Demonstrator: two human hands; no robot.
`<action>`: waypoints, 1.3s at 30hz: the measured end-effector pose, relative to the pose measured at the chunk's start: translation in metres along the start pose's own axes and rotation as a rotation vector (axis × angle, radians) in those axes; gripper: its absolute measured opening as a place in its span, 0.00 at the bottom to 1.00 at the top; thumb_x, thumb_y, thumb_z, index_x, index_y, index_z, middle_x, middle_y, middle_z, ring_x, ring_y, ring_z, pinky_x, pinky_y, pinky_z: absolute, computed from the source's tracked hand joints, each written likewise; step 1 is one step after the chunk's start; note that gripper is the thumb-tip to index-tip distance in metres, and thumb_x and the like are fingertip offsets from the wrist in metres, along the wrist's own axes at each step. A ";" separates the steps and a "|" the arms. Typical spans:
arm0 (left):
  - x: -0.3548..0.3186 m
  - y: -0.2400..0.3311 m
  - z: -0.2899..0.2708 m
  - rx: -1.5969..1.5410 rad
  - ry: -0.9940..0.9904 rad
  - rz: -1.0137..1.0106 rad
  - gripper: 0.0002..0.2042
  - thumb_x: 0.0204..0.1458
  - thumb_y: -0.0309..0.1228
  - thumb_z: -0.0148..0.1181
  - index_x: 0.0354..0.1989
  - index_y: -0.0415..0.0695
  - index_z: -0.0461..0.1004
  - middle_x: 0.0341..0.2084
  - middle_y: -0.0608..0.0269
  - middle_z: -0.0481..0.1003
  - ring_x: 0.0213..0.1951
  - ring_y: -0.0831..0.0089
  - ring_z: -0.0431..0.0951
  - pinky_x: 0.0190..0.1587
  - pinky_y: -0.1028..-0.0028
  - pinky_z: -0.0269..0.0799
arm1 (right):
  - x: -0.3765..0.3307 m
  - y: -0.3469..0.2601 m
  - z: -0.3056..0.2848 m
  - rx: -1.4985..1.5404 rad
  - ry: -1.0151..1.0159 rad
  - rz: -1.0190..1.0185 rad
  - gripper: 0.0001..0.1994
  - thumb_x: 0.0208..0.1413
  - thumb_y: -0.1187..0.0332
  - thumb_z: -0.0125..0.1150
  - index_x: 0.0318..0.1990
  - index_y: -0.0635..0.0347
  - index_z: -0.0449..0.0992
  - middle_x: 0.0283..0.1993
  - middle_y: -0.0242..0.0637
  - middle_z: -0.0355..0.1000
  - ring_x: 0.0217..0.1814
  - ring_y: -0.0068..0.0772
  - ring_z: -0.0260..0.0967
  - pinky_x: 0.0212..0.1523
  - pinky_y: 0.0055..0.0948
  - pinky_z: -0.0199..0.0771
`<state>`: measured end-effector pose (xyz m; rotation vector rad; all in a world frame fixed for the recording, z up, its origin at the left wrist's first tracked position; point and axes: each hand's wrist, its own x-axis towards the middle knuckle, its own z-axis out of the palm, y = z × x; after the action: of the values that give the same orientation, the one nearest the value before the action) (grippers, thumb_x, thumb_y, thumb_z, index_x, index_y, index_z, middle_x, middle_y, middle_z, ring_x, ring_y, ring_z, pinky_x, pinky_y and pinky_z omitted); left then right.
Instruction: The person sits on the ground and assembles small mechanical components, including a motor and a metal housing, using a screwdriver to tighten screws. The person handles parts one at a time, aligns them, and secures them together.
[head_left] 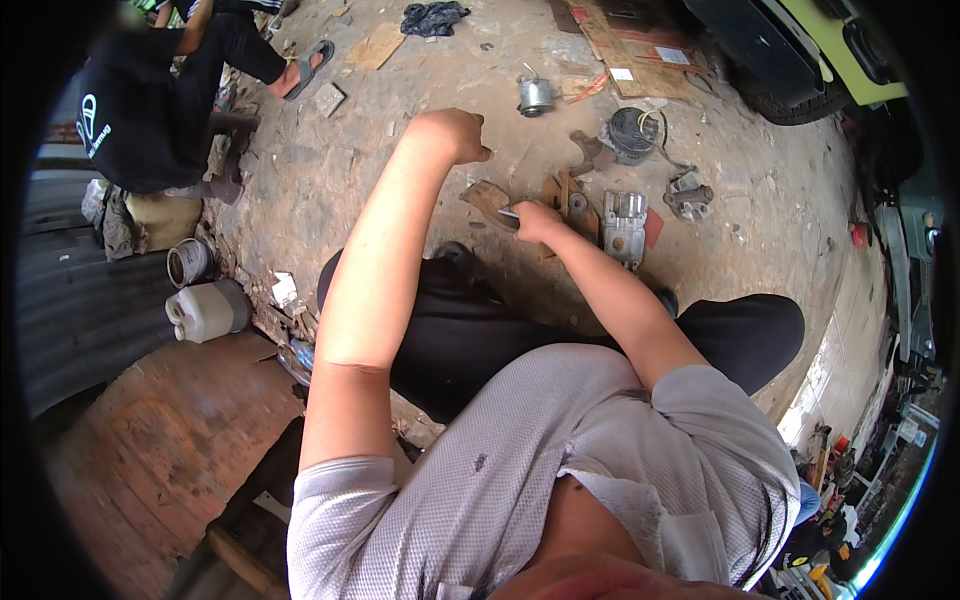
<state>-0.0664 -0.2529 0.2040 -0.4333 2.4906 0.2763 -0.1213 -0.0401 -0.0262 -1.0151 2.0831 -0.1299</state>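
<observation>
My right hand (537, 222) is closed around a slim tool with a metal tip (508, 213); its handle is hidden in my fingers. The tip lies over a rusty curved metal piece (488, 202) on the ground. Farther out and to the left, my left hand (452, 136) hangs above the floor with its back up and its fingers curled; what they hold, if anything, is hidden. Just right of my right hand are a rusty bracket (575, 203) and a silver metal housing (625, 225).
Beyond lie a silver cylindrical motor (535, 95), a round dark part with wires (633, 135) and a small metal assembly (690, 195). Cardboard (640, 50) lies near a vehicle tyre (795, 105). At left are a person in black (145, 110) and a white jerrycan (210, 310).
</observation>
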 end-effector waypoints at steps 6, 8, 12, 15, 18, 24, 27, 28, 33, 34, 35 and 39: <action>0.002 0.007 0.000 -0.001 -0.024 0.008 0.36 0.55 0.54 0.61 0.70 0.50 0.64 0.59 0.51 0.74 0.61 0.52 0.73 0.61 0.58 0.71 | -0.023 0.035 -0.060 0.459 0.254 -0.069 0.23 0.46 0.73 0.74 0.50 0.70 0.76 0.48 0.53 0.78 0.53 0.49 0.77 0.55 0.39 0.74; 0.004 0.009 0.003 -0.018 -0.021 0.014 0.36 0.56 0.55 0.60 0.70 0.50 0.63 0.60 0.50 0.73 0.62 0.52 0.73 0.62 0.58 0.70 | -0.032 0.051 -0.060 0.880 0.257 -0.094 0.16 0.46 0.79 0.71 0.45 0.65 0.78 0.46 0.40 0.80 0.50 0.37 0.77 0.52 0.33 0.74; 0.009 0.012 0.014 0.003 -0.057 0.083 0.37 0.55 0.57 0.60 0.70 0.50 0.63 0.61 0.49 0.72 0.62 0.51 0.72 0.63 0.58 0.69 | -0.034 0.076 -0.017 1.432 0.308 -0.109 0.16 0.44 0.90 0.62 0.39 0.59 0.75 0.50 0.33 0.75 0.44 0.29 0.72 0.38 0.28 0.70; 0.005 0.013 0.020 0.034 -0.076 0.079 0.37 0.55 0.57 0.60 0.70 0.49 0.63 0.61 0.49 0.72 0.62 0.52 0.72 0.63 0.59 0.69 | -0.037 0.096 0.021 1.794 0.322 -0.048 0.16 0.45 0.89 0.62 0.40 0.59 0.75 0.49 0.33 0.76 0.39 0.28 0.70 0.32 0.25 0.65; 0.000 0.014 0.020 0.010 -0.069 0.067 0.37 0.55 0.57 0.60 0.70 0.49 0.63 0.61 0.48 0.72 0.63 0.52 0.71 0.63 0.59 0.68 | -0.045 0.104 0.029 1.839 0.337 0.002 0.16 0.45 0.88 0.62 0.39 0.59 0.76 0.49 0.33 0.76 0.36 0.27 0.70 0.31 0.24 0.63; -0.002 0.024 0.017 0.008 -0.070 0.092 0.36 0.55 0.55 0.61 0.70 0.51 0.63 0.60 0.48 0.72 0.62 0.52 0.72 0.64 0.59 0.68 | -0.038 0.080 0.024 1.414 0.427 -0.040 0.13 0.45 0.86 0.61 0.40 0.64 0.79 0.44 0.38 0.78 0.38 0.32 0.72 0.37 0.31 0.70; 0.010 0.021 0.020 0.019 -0.070 0.142 0.35 0.55 0.54 0.62 0.69 0.51 0.65 0.60 0.48 0.73 0.62 0.52 0.72 0.63 0.59 0.68 | -0.036 0.055 0.010 0.936 0.433 0.028 0.17 0.44 0.83 0.55 0.44 0.74 0.79 0.40 0.53 0.80 0.44 0.44 0.78 0.46 0.39 0.74; 0.010 0.014 0.023 0.016 -0.074 0.140 0.35 0.55 0.53 0.62 0.69 0.51 0.65 0.60 0.48 0.73 0.62 0.51 0.72 0.63 0.59 0.68 | -0.046 0.031 -0.005 0.789 0.385 0.021 0.17 0.43 0.83 0.53 0.43 0.75 0.79 0.40 0.57 0.79 0.44 0.49 0.78 0.46 0.40 0.74; 0.021 0.028 0.025 0.023 -0.057 0.251 0.32 0.55 0.54 0.61 0.66 0.50 0.69 0.58 0.48 0.75 0.59 0.50 0.74 0.62 0.59 0.69 | -0.065 0.017 -0.013 0.436 0.249 -0.024 0.17 0.42 0.76 0.54 0.41 0.66 0.81 0.41 0.61 0.77 0.48 0.60 0.77 0.50 0.46 0.76; 0.022 0.030 0.028 0.040 -0.092 0.242 0.33 0.56 0.56 0.59 0.65 0.49 0.70 0.57 0.48 0.75 0.59 0.50 0.74 0.62 0.59 0.69 | -0.066 0.018 -0.010 0.469 0.292 -0.043 0.18 0.41 0.78 0.53 0.41 0.68 0.81 0.37 0.63 0.76 0.46 0.61 0.76 0.49 0.45 0.75; 0.023 0.036 0.028 0.061 -0.128 0.241 0.33 0.56 0.58 0.58 0.64 0.49 0.70 0.56 0.48 0.75 0.58 0.49 0.74 0.61 0.58 0.69 | -0.062 0.025 -0.005 0.495 0.352 -0.046 0.17 0.41 0.78 0.52 0.41 0.69 0.81 0.38 0.64 0.76 0.47 0.62 0.76 0.50 0.46 0.74; 0.014 0.060 0.035 -0.042 -0.193 0.262 0.37 0.57 0.65 0.52 0.64 0.46 0.70 0.54 0.44 0.76 0.58 0.48 0.75 0.60 0.56 0.70 | -0.047 0.037 -0.013 0.724 0.555 0.115 0.14 0.44 0.76 0.54 0.38 0.69 0.81 0.38 0.64 0.76 0.48 0.62 0.76 0.49 0.49 0.75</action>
<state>-0.0810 -0.1909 0.1731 -0.0894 2.3524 0.4528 -0.1357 0.0149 -0.0032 -0.4307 2.2754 -1.1228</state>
